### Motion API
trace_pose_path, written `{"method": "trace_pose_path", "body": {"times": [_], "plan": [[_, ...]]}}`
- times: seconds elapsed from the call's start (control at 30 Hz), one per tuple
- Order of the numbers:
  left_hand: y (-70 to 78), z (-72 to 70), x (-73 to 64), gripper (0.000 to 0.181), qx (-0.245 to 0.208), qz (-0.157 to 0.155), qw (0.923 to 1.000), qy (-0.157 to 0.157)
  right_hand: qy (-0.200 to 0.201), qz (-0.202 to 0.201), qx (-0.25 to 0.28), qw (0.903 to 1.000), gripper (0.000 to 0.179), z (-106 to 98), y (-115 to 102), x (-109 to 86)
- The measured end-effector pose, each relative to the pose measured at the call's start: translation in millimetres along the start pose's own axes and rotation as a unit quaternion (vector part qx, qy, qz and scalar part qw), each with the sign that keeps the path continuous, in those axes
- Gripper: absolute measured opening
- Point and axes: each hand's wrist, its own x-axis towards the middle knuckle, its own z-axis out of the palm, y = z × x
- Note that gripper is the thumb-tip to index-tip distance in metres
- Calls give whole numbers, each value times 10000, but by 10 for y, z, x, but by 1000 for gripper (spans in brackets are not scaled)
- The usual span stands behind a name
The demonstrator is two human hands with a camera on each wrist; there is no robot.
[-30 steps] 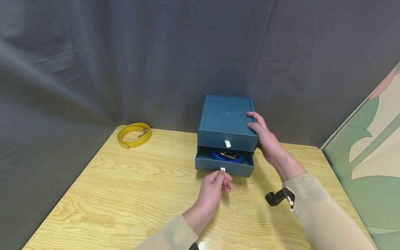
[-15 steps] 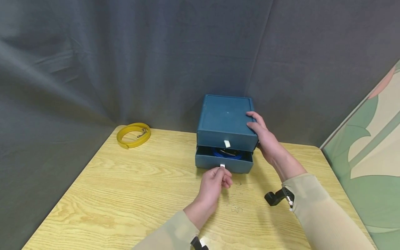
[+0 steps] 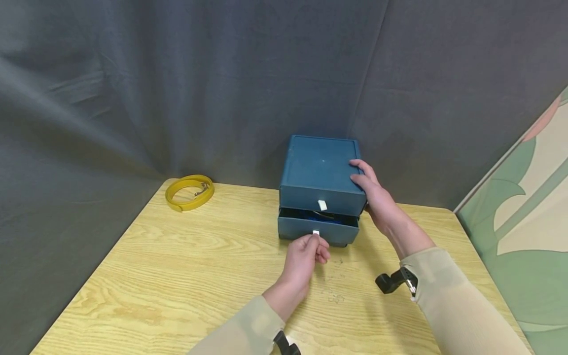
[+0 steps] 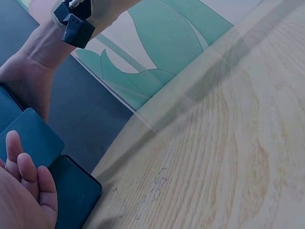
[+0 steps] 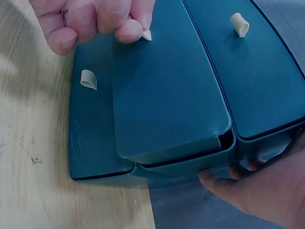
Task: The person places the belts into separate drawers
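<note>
A blue chest of drawers [image 3: 323,162] stands at the table's back, its middle drawer [image 3: 306,228] pulled partly out. Inside that drawer a blue coil [image 3: 330,220] with a metal part barely shows. My left hand [image 3: 303,259] pinches the white tab [image 3: 316,232] on the drawer's front between thumb and finger; its other fingers are loosely bent in the left wrist view. My right hand [image 3: 374,190] rests on the chest's right side, two digits over the top edge. In the right wrist view, further fingers [image 5: 217,183] touch the side wall.
A coiled yellow strap [image 3: 190,192] with a metal clasp lies at the back left of the wooden table [image 3: 177,276]. A grey curtain [image 3: 222,88] hangs behind, and a patterned panel [image 3: 528,217] stands at the right. The top drawer's tab [image 5: 239,25] sticks out.
The middle drawer has slid inward, away from me, with my left hand following on its tab. Less of the blue coil shows now. My right hand has stayed on the chest.
</note>
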Motion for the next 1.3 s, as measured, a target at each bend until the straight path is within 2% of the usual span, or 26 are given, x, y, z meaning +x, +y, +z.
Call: {"method": "trace_pose_path", "body": {"times": [1.3], "plan": [[32,69,196,34,-217,128,9996,128,-24,-134,-22,9999,61,20,-3,-34]]}}
